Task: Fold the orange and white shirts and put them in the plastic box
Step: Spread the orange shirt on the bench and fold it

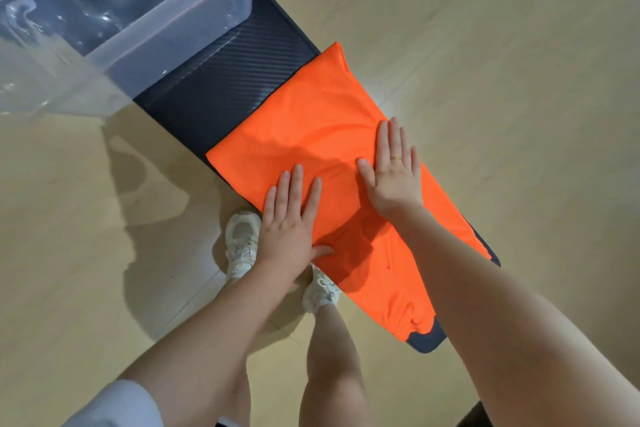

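Fingers straight – both hands [291, 222] [393, 172] press orange shirt [311, 121]; long axis along bench [221, 80]

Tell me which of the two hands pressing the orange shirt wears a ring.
The right hand, flat on the orange shirt, has a thin gold ring; the left hand has bare fingers.

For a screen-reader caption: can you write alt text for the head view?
Two bare hands, left hand and right hand, press flat on a bright orange fabric shirt spread along a narrow dark ribbed table. A clear plastic storage box sits at its far end.
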